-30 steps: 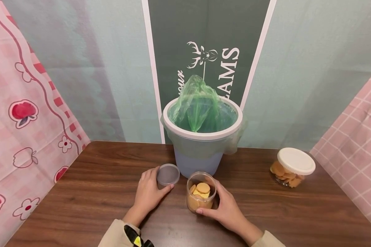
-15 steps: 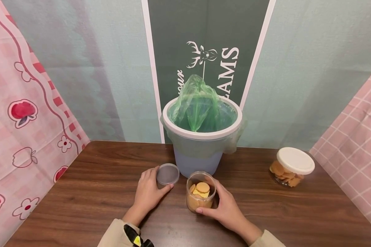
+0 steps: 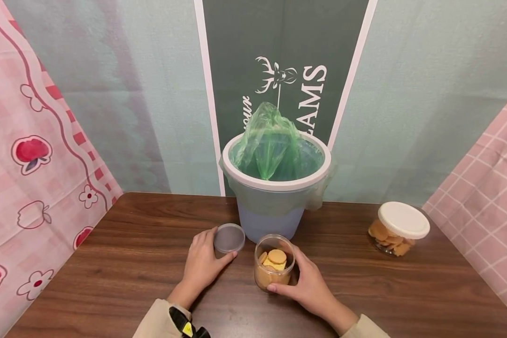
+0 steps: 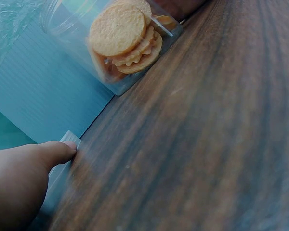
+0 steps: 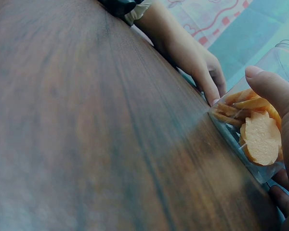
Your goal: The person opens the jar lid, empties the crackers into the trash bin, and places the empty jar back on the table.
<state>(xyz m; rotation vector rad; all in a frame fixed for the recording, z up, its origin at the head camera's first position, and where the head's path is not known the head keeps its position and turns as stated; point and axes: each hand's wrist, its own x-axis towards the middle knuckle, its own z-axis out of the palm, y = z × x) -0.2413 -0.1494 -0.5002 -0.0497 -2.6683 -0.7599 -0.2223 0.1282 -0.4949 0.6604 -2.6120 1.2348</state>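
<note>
In the head view, my right hand (image 3: 312, 286) grips an uncapped clear plastic jar (image 3: 260, 276) from its right side, thumb across the front. Round golden biscuits (image 3: 277, 256) are inside it, one lying on top; the right wrist view shows scalloped ones (image 5: 262, 139) through the wall. The jar stands upright on the table. To its left, my left hand (image 3: 200, 263) holds a round translucent lid (image 3: 229, 238) on the tabletop, between thumb and fingers. In the left wrist view, the thumb (image 4: 60, 151) rests against the lid's edge.
Just behind the lid and jar stands a bluish bin (image 3: 270, 225) with a white rim and a green plastic bag in it. A second jar (image 3: 405, 220) of biscuits, white-lidded, is at the right of the wooden table (image 3: 122, 263). Printed curtains hang around the table.
</note>
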